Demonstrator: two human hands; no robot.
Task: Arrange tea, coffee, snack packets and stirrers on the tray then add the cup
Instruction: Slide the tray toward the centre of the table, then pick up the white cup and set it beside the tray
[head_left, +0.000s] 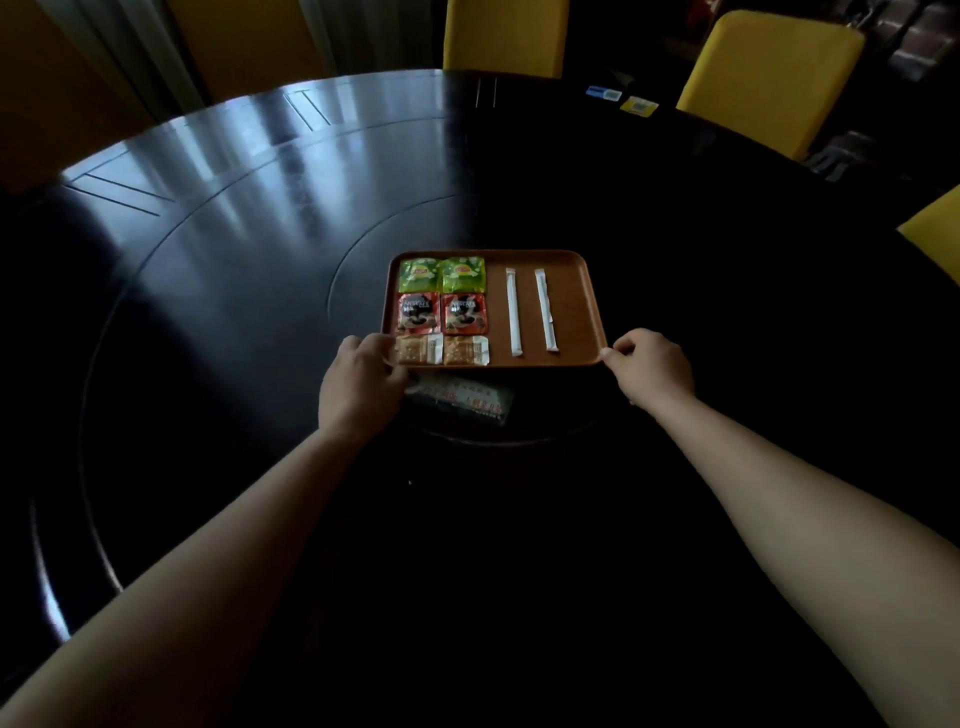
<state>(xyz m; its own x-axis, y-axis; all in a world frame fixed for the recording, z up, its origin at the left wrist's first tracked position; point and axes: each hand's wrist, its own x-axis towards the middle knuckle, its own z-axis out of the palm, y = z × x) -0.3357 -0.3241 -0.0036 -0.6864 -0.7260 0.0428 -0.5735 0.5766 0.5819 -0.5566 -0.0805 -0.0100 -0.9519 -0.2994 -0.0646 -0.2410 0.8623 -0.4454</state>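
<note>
A brown wooden tray (576, 306) lies on the dark round table. On its left half sit two green tea packets (441, 274), two red coffee packets (441, 313) below them, and two cracker snack packets (441, 350) nearest me. Two white wrapped stirrers (530, 312) lie lengthwise on the right half. My left hand (363, 384) grips the tray's near left corner. My right hand (652, 366) pinches the near right corner. No cup is in view.
A dark printed packet or card (460, 400) lies on the table just under the tray's near edge. Yellow chairs (769, 78) stand around the far side. Small blue and yellow cards (621, 100) lie at the table's far right edge.
</note>
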